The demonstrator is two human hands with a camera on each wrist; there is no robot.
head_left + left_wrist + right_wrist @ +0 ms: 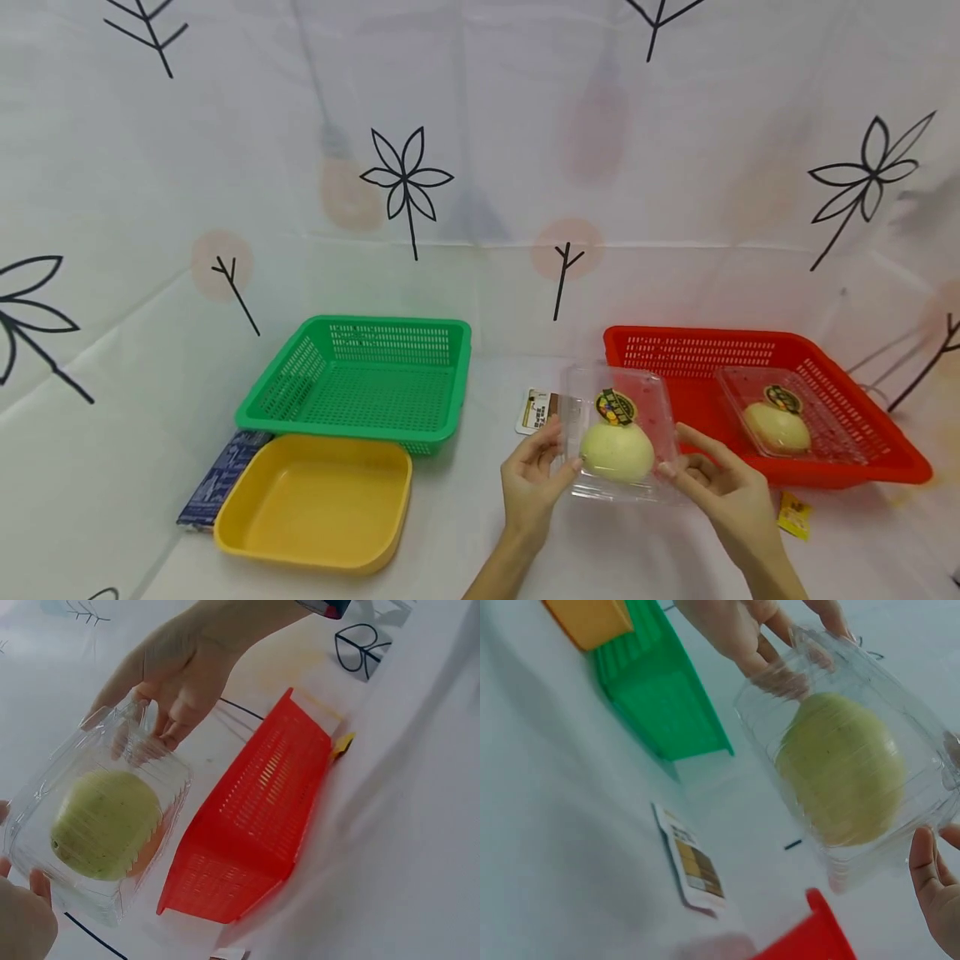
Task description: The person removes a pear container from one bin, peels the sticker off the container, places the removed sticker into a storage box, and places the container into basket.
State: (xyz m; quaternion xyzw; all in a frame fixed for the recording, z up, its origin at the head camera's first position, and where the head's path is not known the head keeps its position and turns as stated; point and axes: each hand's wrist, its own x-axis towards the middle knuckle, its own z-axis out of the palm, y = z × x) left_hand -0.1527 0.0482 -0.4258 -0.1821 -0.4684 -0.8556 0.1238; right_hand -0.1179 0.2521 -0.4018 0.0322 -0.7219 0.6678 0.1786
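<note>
White, creased backdrop (498, 108) with black plant drawings (406, 177) and peach circles (573, 242)

Left hand (531, 487): bare, with slim fingers and a slim thumb. Left forearm (504, 567): bare over its visible length, narrow at the wrist. Right hand (723, 487): bare, of matching slender build, the fingers tapering to rounded tips. Right forearm (772, 571): bare next to the wrist. Dark cuff (330, 607): worn farther up the right forearm, marked with small red and pale patches; whether sleeve or strap cannot be determined.
</note>
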